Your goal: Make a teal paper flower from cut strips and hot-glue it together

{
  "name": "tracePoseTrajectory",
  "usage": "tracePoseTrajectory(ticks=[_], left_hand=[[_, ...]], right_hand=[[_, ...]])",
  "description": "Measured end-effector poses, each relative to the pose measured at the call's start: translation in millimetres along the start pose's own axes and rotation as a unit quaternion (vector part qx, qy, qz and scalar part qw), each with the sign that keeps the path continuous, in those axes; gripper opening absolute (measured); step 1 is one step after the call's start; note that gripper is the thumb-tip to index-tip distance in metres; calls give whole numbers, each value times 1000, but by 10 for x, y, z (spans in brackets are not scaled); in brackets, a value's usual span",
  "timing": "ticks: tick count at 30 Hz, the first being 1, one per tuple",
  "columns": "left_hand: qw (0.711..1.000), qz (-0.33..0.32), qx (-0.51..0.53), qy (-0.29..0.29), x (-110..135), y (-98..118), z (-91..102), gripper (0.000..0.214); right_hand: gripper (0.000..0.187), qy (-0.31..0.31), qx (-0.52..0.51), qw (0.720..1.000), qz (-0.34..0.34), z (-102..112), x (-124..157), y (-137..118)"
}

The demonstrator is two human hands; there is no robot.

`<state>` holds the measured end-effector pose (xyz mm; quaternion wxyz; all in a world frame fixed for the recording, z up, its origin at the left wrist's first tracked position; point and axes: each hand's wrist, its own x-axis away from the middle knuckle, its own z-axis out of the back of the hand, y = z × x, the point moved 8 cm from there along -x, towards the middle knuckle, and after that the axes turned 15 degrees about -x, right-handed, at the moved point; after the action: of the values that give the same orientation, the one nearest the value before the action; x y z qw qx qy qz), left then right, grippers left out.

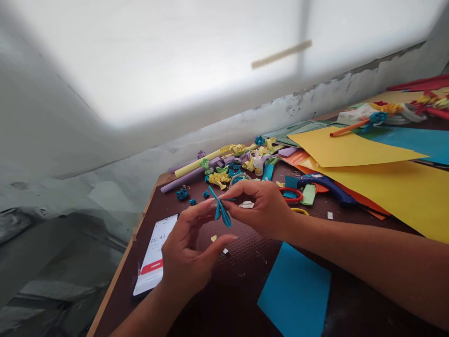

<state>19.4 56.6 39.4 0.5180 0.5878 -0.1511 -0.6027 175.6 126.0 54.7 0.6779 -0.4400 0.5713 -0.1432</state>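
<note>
Between the thumb and fingers of my right hand [264, 208] is a small piece of folded blue paper [225, 217], with several narrow flaps fanning out. My left hand [189, 250] is close on its left side, thumb spread away from the fingers. The left fingertips reach the paper's edge; whether they press on it I cannot tell. Below my right wrist, a flat blue paper sheet [296, 292] lies on the dark table [231, 299]. A phone [154, 255] showing a timer lies beside my left hand, which partly covers it.
Behind my hands are rolled paper tubes [196, 164], crumpled paper flowers [219, 179] and a small glue bottle [258, 164]. Red-handled scissors [293, 195] and a blue glue gun [326, 185] lie right of them. Yellow sheets [396, 187] cover the right side; a wall [115, 182] stands behind.
</note>
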Motion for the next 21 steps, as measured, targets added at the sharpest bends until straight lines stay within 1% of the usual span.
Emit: tracePoseTrajectory(ticks=[1, 7, 9, 11, 13, 15, 18, 21], left_hand=[[1000, -7, -6, 2, -4, 0, 15, 56], [996, -67, -40, -37, -13, 63, 29, 37], [996, -74, -48, -30, -15, 93, 34, 27], [996, -69, -52, -6, -21, 108, 56, 19], [996, -55, -62, 12, -33, 103, 71, 16], [995, -53, -88, 7, -50, 99, 67, 17], [990, -69, -122, -7, -84, 94, 81, 15], [984, -102, -143, -29, -116, 78, 91, 11]], right_hand=[[11, 0, -5, 1000, 0, 2, -1, -8], [14, -8, 1, 1000, -6, 9, -13, -21], [14, -11, -5, 1000, -10, 11, -16, -11], [12, -15, -6, 1000, -5, 4, -14, -12], [9, -25, -1, 1000, 15, -17, -4, -35], [10, -39, 2, 999, 38, -43, 12, -65], [9, -64, 6, 996, 55, -69, 24, -88], [8, -96, 16, 993, 63, -95, 14, -88]])
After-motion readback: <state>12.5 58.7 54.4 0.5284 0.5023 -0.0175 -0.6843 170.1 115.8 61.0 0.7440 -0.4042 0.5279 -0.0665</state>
